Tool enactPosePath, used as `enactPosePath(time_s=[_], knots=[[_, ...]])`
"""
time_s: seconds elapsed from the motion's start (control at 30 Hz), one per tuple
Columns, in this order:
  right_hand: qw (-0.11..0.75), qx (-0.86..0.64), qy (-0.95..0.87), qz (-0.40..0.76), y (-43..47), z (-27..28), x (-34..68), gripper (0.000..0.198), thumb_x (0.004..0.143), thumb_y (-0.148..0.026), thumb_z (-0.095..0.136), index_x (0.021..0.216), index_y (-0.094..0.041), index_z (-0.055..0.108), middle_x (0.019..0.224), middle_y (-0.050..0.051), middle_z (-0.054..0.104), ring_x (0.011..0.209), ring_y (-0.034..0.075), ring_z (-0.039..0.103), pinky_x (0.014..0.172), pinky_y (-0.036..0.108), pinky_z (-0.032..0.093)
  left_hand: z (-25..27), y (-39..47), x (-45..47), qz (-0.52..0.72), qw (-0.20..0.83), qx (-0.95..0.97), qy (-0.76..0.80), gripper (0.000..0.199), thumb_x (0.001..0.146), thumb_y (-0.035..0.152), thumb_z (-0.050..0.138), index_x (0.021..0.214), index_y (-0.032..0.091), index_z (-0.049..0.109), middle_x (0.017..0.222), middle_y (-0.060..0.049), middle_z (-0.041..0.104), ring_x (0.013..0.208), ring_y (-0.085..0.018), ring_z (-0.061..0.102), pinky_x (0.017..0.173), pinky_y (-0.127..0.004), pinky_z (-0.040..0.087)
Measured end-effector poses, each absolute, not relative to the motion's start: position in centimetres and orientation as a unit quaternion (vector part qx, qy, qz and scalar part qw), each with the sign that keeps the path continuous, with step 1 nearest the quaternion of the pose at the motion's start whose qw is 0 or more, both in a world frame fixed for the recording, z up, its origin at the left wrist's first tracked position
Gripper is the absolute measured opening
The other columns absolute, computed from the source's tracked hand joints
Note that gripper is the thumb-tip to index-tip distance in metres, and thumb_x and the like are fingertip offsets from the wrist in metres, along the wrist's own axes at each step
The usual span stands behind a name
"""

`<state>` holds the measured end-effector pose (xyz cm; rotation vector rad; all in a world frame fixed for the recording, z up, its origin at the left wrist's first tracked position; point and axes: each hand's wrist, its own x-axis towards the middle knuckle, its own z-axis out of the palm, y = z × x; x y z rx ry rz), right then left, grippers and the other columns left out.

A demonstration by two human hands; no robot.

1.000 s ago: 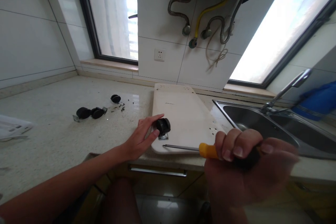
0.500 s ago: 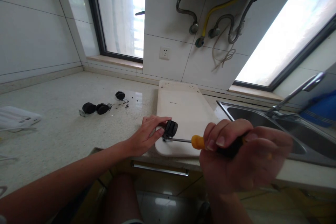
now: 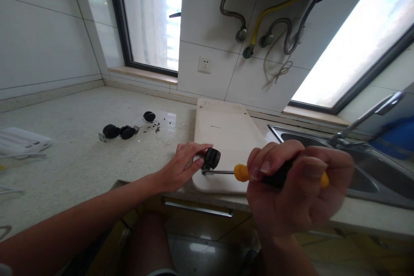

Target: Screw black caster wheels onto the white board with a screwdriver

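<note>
My right hand (image 3: 297, 185) is wrapped round the yellow and black handle of a screwdriver (image 3: 241, 173). Its metal shaft points left, and the tip meets the mounting plate of a black caster wheel (image 3: 212, 158). That caster is at the near left corner of a white board (image 3: 223, 138) lying on the counter. My left hand (image 3: 183, 166) grips the caster from the left, between thumb and fingers. Further left on the counter lie a pair of black casters (image 3: 119, 132) and a single caster (image 3: 149, 116), with several small dark screws (image 3: 157, 127) close by.
To the right is a steel sink (image 3: 304, 138) with a faucet (image 3: 365, 116). A white device with a cable (image 3: 26, 141) lies at the far left. A drawer handle (image 3: 197, 208) runs below the counter edge. Hoses (image 3: 260, 17) hang on the tiled wall.
My right hand has turned slightly round the screwdriver handle, so its yellow end now shows. My left hand keeps its hold on the caster. The whole view has shifted a little.
</note>
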<state>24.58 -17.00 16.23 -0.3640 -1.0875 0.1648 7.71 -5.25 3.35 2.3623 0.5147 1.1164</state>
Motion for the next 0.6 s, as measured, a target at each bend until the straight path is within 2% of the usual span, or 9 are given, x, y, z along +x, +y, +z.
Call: enactPosePath(time_s=[0.2,0.27,0.33,0.4,0.47,0.53,0.6], knots=[[0.817,-0.196,-0.539,0.059,-16.6,16.3,24.5,0.012,0.108,-0.023,0.067,0.101,-0.024,0.058,0.069,-0.005,0.064,0.051,0.013,0.055,0.044,0.028,0.045,3.3,-5.2,7.7,0.401,0.242,0.862,0.195,0.049,0.121,0.049,0.042,0.163,0.029,0.054,0.138,-0.010,0.075,0.127,-0.029,0.069,0.115,-0.048,0.040],[0.789,-0.223,-0.570,0.050,-16.1,16.4,24.8,0.010,0.109,-0.027,0.065,0.102,-0.025,0.057,0.075,-0.003,0.066,0.061,0.014,0.060,0.054,0.030,0.049,3.2,-5.3,7.8,0.410,0.244,0.859,0.188,0.049,0.120,0.050,0.043,0.163,0.029,0.055,0.138,-0.011,0.076,0.127,-0.029,0.068,0.114,-0.048,0.041],[0.735,-0.254,-0.626,0.054,-15.7,16.9,25.5,0.009,0.108,-0.032,0.063,0.107,-0.025,0.058,0.090,0.001,0.069,0.080,0.016,0.064,0.072,0.033,0.054,3.1,-5.4,7.9,0.420,0.243,0.855,0.184,0.048,0.120,0.049,0.045,0.162,0.028,0.056,0.138,-0.011,0.076,0.126,-0.029,0.068,0.113,-0.048,0.042],[0.654,-0.289,-0.695,0.075,-15.4,18.2,26.5,0.012,0.105,-0.033,0.062,0.113,-0.024,0.061,0.105,0.004,0.068,0.093,0.017,0.063,0.082,0.034,0.054,2.9,-5.5,7.8,0.424,0.241,0.853,0.186,0.047,0.119,0.047,0.046,0.161,0.027,0.057,0.135,-0.011,0.077,0.124,-0.029,0.068,0.111,-0.048,0.044],[0.540,-0.310,-0.779,0.071,-15.5,20.1,27.6,0.017,0.102,-0.026,0.065,0.119,-0.023,0.064,0.111,0.005,0.068,0.096,0.016,0.063,0.081,0.031,0.052,2.8,-5.7,7.8,0.422,0.238,0.855,0.186,0.047,0.119,0.044,0.046,0.161,0.026,0.057,0.136,-0.012,0.077,0.125,-0.029,0.068,0.111,-0.048,0.046],[0.396,-0.300,-0.868,0.017,-15.9,22.2,28.6,0.026,0.100,-0.019,0.070,0.125,-0.020,0.068,0.110,0.004,0.070,0.095,0.013,0.065,0.078,0.026,0.052,2.5,-5.8,7.7,0.421,0.236,0.858,0.178,0.046,0.119,0.041,0.047,0.160,0.024,0.058,0.142,-0.014,0.075,0.130,-0.030,0.066,0.115,-0.049,0.047],[0.296,-0.272,-0.913,-0.068,-16.6,23.8,29.1,0.025,0.098,-0.022,0.078,0.122,-0.018,0.073,0.101,0.002,0.069,0.083,0.009,0.063,0.069,0.024,0.049,2.3,-5.9,7.7,0.425,0.234,0.857,0.171,0.045,0.117,0.042,0.049,0.156,0.024,0.064,0.142,-0.013,0.075,0.130,-0.030,0.067,0.116,-0.049,0.050]])
